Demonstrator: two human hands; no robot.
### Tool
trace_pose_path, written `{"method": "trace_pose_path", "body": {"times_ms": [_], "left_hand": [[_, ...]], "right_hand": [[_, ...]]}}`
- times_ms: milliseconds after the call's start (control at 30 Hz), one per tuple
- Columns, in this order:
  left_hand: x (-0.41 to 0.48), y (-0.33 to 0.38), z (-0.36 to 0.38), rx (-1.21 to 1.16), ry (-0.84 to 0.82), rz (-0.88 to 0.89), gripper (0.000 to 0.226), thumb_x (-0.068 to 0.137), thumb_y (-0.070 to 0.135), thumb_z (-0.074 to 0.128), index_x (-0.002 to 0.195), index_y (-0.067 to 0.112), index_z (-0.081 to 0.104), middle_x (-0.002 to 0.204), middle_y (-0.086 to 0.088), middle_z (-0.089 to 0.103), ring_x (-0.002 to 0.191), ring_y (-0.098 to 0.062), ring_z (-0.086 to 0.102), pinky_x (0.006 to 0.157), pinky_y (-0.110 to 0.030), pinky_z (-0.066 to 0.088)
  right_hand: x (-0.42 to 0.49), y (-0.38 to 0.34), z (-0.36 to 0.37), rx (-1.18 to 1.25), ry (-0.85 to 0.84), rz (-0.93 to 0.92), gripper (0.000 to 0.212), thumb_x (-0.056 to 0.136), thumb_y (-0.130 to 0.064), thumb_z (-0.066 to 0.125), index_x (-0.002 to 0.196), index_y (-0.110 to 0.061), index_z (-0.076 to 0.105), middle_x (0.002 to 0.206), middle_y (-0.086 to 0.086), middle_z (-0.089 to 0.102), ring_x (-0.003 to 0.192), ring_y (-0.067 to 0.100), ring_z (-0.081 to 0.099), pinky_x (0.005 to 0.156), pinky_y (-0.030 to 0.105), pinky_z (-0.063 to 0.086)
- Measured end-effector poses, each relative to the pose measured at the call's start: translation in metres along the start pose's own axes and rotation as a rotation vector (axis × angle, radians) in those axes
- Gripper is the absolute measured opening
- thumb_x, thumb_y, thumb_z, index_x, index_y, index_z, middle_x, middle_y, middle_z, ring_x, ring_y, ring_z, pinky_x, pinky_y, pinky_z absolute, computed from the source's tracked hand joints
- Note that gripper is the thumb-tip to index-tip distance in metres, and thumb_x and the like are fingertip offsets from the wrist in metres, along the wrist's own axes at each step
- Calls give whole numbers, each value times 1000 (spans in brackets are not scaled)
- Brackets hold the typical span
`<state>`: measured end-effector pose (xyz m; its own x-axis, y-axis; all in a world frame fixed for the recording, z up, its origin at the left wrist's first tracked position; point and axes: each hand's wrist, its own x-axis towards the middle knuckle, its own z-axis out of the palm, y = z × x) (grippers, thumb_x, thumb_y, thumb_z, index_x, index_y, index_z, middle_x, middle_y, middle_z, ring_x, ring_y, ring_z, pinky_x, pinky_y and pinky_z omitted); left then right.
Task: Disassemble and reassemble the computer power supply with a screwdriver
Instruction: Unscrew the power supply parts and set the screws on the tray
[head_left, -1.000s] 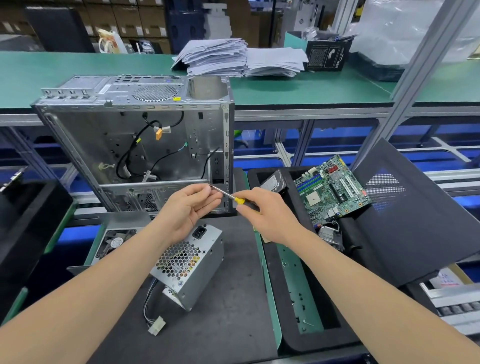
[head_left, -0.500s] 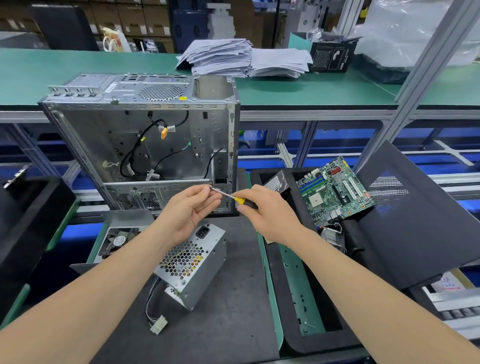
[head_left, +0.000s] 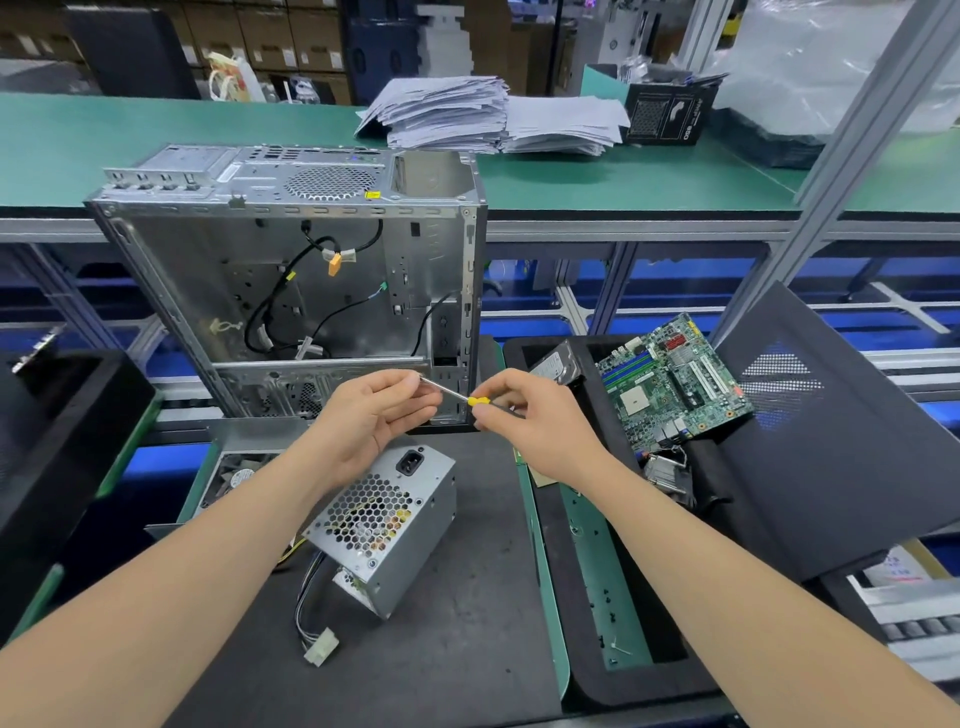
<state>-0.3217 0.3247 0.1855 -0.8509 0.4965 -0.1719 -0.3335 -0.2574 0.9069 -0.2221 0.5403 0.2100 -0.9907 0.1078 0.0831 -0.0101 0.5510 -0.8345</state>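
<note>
The grey metal power supply (head_left: 387, 525) lies tilted on the dark mat, its honeycomb grille and socket facing up, with wires and a white connector (head_left: 322, 647) trailing toward me. Above it my right hand (head_left: 535, 423) grips a small screwdriver (head_left: 457, 396) by its yellow handle. My left hand (head_left: 371, 415) pinches the tip of the metal shaft with thumb and fingers. Whether a screw sits at the tip is hidden. Behind stands the open, emptied computer case (head_left: 311, 291) with loose black cables inside.
A black foam tray (head_left: 571, 597) on the right holds a green motherboard (head_left: 672, 382), a hard drive (head_left: 558, 366), a heatsink and small screws. A dark side panel (head_left: 841, 431) leans at right. A fan (head_left: 236, 475) lies left. Paper stacks (head_left: 467, 111) sit on the green bench.
Both hands stay together on the screwdriver above the power supply; the fingers of my left hand have shifted slightly on the shaft. Nothing else has moved.
</note>
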Motion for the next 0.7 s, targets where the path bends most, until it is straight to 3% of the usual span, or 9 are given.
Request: {"method": "trace_pose_path", "body": {"times_ms": [133, 233, 300, 367, 467, 533, 567, 633, 700], "left_hand": [[-1, 4, -13, 1, -33, -49, 38, 93, 23, 71, 119, -5, 68, 119, -26, 72, 112, -35, 72, 86, -32, 61], [-2, 3, -22, -1, 78, -42, 37, 101, 28, 63, 118, -5, 68, 114, -23, 75, 108, -34, 74, 84, -34, 63], [-2, 2, -28, 185, 210, -9, 29, 101, 28, 61, 110, 4, 73, 110, -17, 77, 101, -31, 76, 81, -34, 62], [-4, 2, -34, 528, 267, -68, 21, 98, 34, 66, 106, 18, 76, 108, -6, 79, 94, -26, 75, 80, -34, 58], [-13, -2, -38, 852, 110, -304, 22, 94, 42, 70, 102, 22, 75, 105, 5, 73, 96, -20, 66, 79, -35, 49], [-18, -6, -36, 801, -3, -406, 21, 95, 33, 71, 93, 12, 74, 94, 2, 71, 88, -20, 61, 73, -31, 43], [-20, -6, -34, 722, -26, -436, 20, 97, 26, 70, 96, 7, 75, 92, -3, 73, 87, -23, 62, 75, -33, 46], [-23, -4, -31, 563, -6, -501, 19, 97, 16, 70, 107, 1, 76, 102, -15, 77, 93, -30, 68, 90, -46, 57], [-25, -1, -31, 511, 9, -558, 26, 97, 15, 71, 117, -2, 73, 113, -24, 75, 104, -39, 71, 102, -57, 54]], "right_hand": [[-1, 1, 0, 39, -6, 24, 7, 96, -35, 71, 103, -33, 72, 86, -14, 79, 92, 5, 73, 88, 39, 58], [-2, -1, -1, 49, -18, 25, 7, 97, -34, 71, 103, -33, 72, 88, -14, 79, 86, 1, 72, 74, 29, 53], [-2, -3, -5, 39, -25, 16, 6, 96, -31, 72, 101, -33, 73, 89, -12, 79, 85, 1, 70, 72, 24, 49], [-1, -6, -12, -28, -47, -20, 6, 94, -29, 74, 99, -33, 76, 92, -11, 76, 86, 4, 68, 77, 26, 53], [0, -14, -24, -219, -130, -101, 8, 92, -29, 77, 98, -34, 79, 92, -13, 70, 79, -2, 60, 70, 12, 46], [3, -23, -29, -379, -199, -165, 11, 91, -29, 78, 102, -32, 80, 94, -12, 67, 83, -3, 58, 72, 11, 42], [4, -28, -30, -456, -234, -194, 13, 92, -31, 78, 105, -32, 80, 97, -12, 67, 87, -1, 59, 77, 17, 45], [6, -39, -30, -620, -269, -248, 17, 94, -36, 74, 110, -36, 79, 103, -14, 65, 96, 5, 59, 79, 31, 50], [8, -50, -28, -752, -271, -320, 19, 96, -40, 70, 114, -40, 76, 108, -16, 64, 105, 10, 59, 76, 32, 46]]}}
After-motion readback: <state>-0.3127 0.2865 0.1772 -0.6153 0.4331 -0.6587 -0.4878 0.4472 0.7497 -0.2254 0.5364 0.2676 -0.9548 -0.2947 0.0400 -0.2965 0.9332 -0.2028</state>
